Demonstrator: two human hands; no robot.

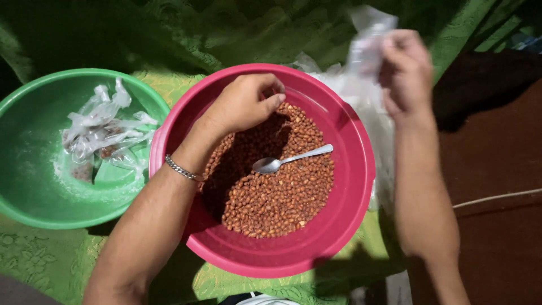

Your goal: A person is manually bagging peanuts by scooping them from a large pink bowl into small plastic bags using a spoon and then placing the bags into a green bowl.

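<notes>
A red bowl [350, 186] of peanuts [276, 192] sits on the green-clothed table [34, 260], a spoon [291, 158] lying on the nuts. The left hand [245, 104] hovers over them, fingers curled closed on nothing visible. The raised right hand [403, 70] pinches a clear plastic bag [364, 48]. A green bowl [34, 169] holds filled packets [104, 135].

L grip [248, 101] over far rim of pink basin [350, 226], forearm bars basin's near-left side. Below grip: peanuts [276, 197], spoon [291, 159] lying across them, open room to its right. R grip [403, 70] up beyond basin, clear plastic bags [364, 90] bunched under it. Green basin [34, 186] w/ filled packets [104, 135] left of L grip, rims nearly touching, no gap between.
</notes>
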